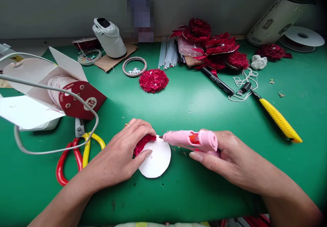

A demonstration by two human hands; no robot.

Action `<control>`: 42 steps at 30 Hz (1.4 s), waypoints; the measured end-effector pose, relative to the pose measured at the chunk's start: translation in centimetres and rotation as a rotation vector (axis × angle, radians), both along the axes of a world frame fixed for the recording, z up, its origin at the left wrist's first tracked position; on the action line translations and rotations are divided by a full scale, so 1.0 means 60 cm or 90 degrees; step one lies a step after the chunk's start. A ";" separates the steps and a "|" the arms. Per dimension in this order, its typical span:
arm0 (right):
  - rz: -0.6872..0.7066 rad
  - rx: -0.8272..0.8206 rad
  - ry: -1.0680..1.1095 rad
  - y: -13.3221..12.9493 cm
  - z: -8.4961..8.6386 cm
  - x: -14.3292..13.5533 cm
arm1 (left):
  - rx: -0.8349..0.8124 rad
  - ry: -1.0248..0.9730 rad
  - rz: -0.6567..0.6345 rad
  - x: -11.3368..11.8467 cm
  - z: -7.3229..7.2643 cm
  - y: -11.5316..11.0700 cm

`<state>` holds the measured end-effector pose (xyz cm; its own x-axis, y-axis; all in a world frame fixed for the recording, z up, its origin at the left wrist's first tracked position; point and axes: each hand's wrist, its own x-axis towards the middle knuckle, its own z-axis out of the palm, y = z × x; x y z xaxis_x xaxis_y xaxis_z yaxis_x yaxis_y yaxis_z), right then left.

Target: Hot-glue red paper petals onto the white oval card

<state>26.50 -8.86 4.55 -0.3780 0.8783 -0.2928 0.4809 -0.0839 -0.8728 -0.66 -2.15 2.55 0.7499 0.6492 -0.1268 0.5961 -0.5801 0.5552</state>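
Observation:
A round white disc (156,159) lies on the green table, with red ruffled fabric (142,146) along its upper left part. My left hand (125,148) is curled over the fabric, pinching it, its thumb resting on the disc. A pink glue gun (190,140) is in my right hand (230,159), whose fingers wrap round its handle. The gun's nozzle points left, at the disc's upper edge beside my left fingertips; whether it touches cannot be made out. Beyond the disc sits a finished-looking red fabric rosette (153,80).
Red-and-yellow scissors (78,155) and an open red-and-white box (79,99) stand left, crossed by a grey cable (55,149). Behind are a thread cone (112,39), tape ring (135,66), glue sticks (168,53) and red flowers (217,46). A marker (217,80) and yellow cutter (281,119) lie right.

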 end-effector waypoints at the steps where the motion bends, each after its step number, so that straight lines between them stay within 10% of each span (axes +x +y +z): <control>1: -0.003 -0.001 0.002 -0.001 0.000 0.000 | 0.000 -0.002 0.005 0.000 -0.001 0.000; 42: -0.001 0.001 -0.049 -0.007 -0.020 -0.025 | 0.056 -0.161 0.052 0.021 -0.028 -0.003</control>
<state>25.00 -9.27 3.34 -0.3537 0.8791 -0.3196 0.5467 -0.0830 -0.8332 0.61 -2.32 0.89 0.6957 0.7086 0.1176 0.4914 -0.5889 0.6417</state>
